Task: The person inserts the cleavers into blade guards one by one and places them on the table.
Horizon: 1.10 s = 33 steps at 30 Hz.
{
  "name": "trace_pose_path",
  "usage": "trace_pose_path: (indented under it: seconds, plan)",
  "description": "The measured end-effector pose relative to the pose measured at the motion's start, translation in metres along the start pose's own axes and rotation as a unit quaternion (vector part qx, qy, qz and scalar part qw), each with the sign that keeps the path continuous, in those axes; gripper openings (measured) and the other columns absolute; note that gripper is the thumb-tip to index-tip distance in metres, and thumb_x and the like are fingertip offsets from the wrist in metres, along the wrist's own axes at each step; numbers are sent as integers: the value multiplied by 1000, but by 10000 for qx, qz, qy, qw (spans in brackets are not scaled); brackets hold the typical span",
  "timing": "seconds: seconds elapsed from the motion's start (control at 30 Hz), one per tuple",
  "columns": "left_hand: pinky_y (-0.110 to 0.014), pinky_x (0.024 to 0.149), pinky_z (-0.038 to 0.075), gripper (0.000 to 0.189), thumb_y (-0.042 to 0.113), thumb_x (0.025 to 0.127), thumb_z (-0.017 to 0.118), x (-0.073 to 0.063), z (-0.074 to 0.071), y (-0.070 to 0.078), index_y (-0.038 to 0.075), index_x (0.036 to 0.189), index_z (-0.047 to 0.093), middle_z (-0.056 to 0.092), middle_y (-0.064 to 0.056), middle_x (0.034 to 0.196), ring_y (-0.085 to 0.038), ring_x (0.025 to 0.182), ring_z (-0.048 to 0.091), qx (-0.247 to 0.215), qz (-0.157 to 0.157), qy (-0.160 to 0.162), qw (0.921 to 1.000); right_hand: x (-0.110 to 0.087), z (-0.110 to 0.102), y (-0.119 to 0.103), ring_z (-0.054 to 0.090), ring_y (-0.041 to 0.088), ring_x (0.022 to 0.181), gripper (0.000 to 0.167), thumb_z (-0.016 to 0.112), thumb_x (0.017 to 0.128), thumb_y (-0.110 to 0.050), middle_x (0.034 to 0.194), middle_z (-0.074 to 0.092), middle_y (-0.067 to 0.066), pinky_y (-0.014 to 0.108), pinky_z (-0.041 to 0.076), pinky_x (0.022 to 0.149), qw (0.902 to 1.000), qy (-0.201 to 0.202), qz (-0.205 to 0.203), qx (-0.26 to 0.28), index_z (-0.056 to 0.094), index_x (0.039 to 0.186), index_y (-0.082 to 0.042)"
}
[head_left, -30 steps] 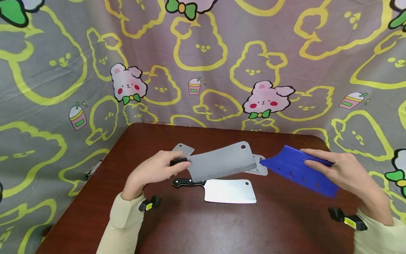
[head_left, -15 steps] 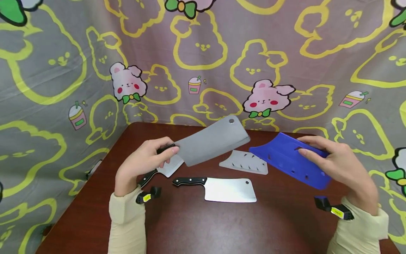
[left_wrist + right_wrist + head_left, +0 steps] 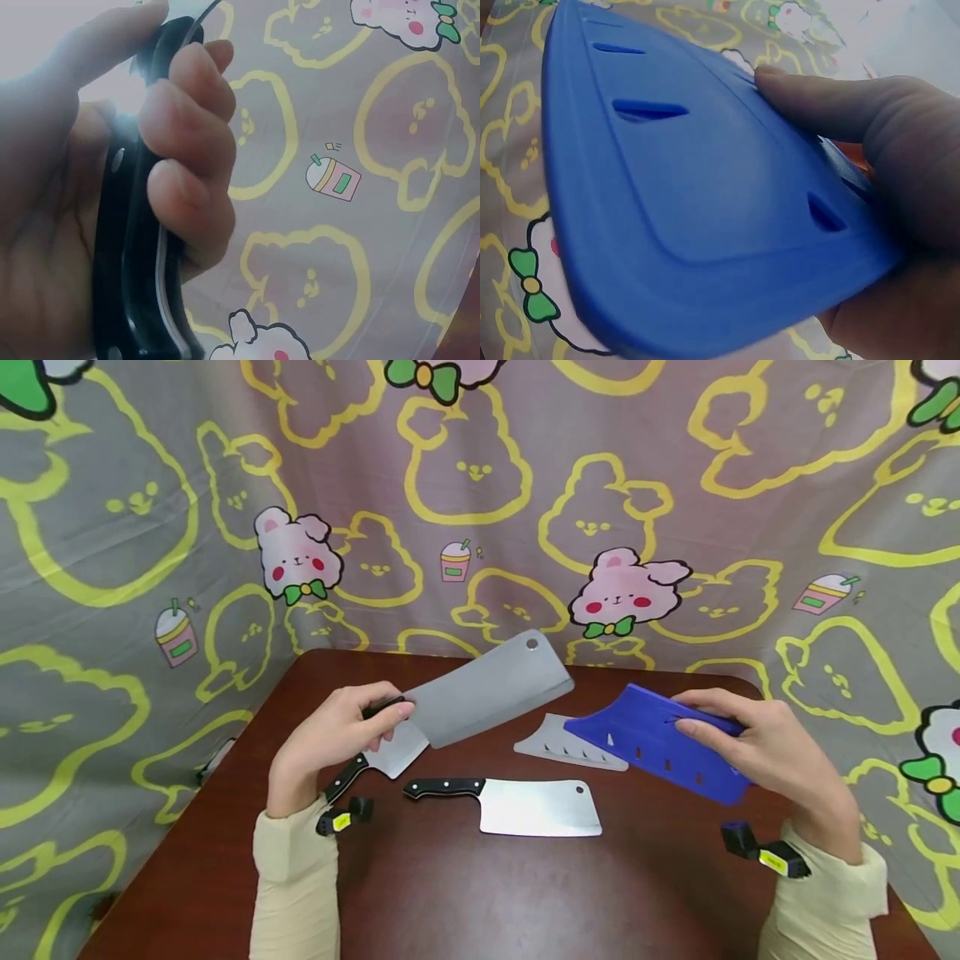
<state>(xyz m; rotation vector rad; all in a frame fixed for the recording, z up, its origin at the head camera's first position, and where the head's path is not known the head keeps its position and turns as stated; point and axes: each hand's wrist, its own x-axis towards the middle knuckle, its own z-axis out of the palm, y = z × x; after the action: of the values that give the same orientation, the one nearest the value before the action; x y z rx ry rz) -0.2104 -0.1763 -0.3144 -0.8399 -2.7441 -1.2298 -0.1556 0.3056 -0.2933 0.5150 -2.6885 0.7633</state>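
A large cleaver, its broad blade angled up to the right with a hole at the far upper corner, is held above the far half of a dark reddish-brown tabletop by a person's left hand, fingers curled around the black handle. To the right, the right hand pinches a slotted blue blade guard between thumb and fingers, its tapered end pointing left toward the cleaver, the two well short of touching. Beyond the guard's left end, and partly hidden by it, a whitish blade guard lies on the tabletop. Nearer, at center, a second cleaver lies flat, black riveted handle to the left, bright blade to the right. A smaller cleaver sits at left, partly covered by the left hand and the raised blade. Pale cream sleeves frame the scene, a black device at each wrist; behind hangs a gray-pink cloth printed with yellow-outlined animals.
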Motion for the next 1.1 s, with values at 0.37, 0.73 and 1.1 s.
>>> trace_pose_path:
  seconds: [0.37,0.73,1.1]
  plan:
    - [-29,56,48,20,39,97,60,8,11,7,22,86,60,57,-3,68,-16,54,54,15,-85,-115,9999,3,7,-13,66,5,68,31,73,89,-16,93,73,-8,22,52,58,9985,-120,-331,421,69,115,-32]
    - [-28,55,45,17,38,97,61,11,16,6,24,87,62,54,3,63,-15,50,53,33,50,16,10000,4,12,-12,68,6,71,34,72,89,-15,100,71,-8,25,56,58,9969,-102,-218,746,68,121,-25]
    - [-27,53,44,16,36,97,61,10,16,12,23,89,65,54,2,63,-15,49,51,-129,192,-101,9997,3,12,-13,68,6,72,33,73,88,-12,97,72,-12,22,55,60,9963,-27,-291,806,70,118,-24]
